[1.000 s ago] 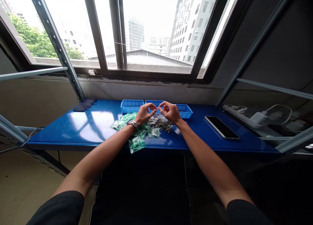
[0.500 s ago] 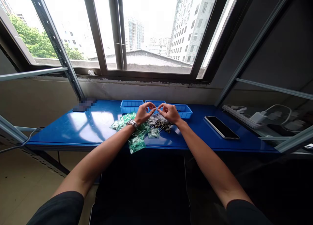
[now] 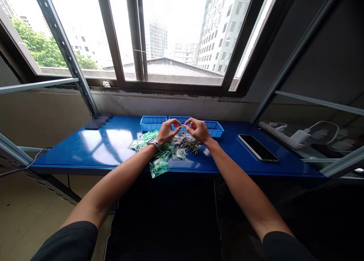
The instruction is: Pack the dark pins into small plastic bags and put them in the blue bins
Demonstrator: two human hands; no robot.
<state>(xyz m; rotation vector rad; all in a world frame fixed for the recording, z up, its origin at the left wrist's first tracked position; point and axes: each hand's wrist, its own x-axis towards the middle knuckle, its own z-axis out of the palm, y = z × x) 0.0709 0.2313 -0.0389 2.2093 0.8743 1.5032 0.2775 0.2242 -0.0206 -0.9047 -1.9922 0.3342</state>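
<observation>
My left hand [image 3: 169, 131] and my right hand [image 3: 198, 130] are raised above the blue tabletop [image 3: 71, 157], fingertips close together. A thin pin [image 3: 182, 126], barely visible at this size, seems pinched between them. Below my right hand lies a loose pile of dark metal pins [image 3: 187, 145]. Green translucent plastic bags [image 3: 159, 167] lie under my left forearm and beside the pile. A metal wristwatch [image 3: 154, 143] sits on my left wrist. Behind my hands are blue plastic bins [image 3: 153, 123], partly hidden.
A further blue bin [image 3: 215, 129] stands at the back right of the table. A smartphone [image 3: 258, 147] lies face up to the right. An open window frame [image 3: 65, 52] rises at the left, and a dark chair back [image 3: 166, 215] stands below the table edge.
My hands have shifted only slightly, with the right fingertips a little further right. The bags, pins and bins have not visibly moved.
</observation>
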